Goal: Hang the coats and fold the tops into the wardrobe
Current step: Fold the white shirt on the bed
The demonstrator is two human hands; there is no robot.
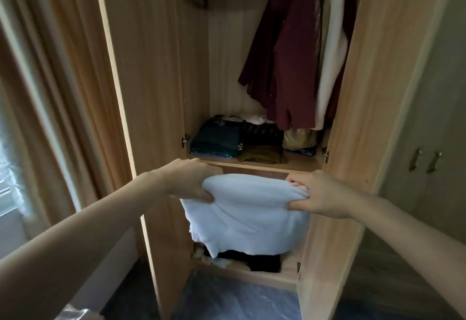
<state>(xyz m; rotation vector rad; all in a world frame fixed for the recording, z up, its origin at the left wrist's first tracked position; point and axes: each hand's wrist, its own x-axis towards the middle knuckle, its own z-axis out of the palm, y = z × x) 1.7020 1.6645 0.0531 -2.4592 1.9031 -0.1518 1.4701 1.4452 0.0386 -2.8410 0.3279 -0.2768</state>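
My left hand (187, 179) and my right hand (319, 194) each clench one upper corner of a single pale blue top (245, 215), thumbs underneath and fingers curled over the bunched fabric. The top is soft and fleecy, loosely folded, and it sags in a rounded drape between my two fists, in front of the lower compartment of the wardrobe (254, 167), just below the front edge of the middle shelf. A scrap of pink cloth shows inside the fold by my right fingers. Under the hanging hem, on the bottom board, lie a dark garment (262, 260) and some white cloth (222, 261). On the shelf above my hands I count three folded stacks side by side: a dark green one (216, 140), a dark and mustard one (261, 143), and a tan one (298, 138). Higher up hang two coats, a maroon coat (287, 67) and a cream coat (332, 49), pressed against the right wall, with bare room to their left. Two light wood-grain doors stand open, the left door (148, 92) and the right door (365, 118), framing a narrow opening. Beige curtains (50, 67) hang beside the left door.
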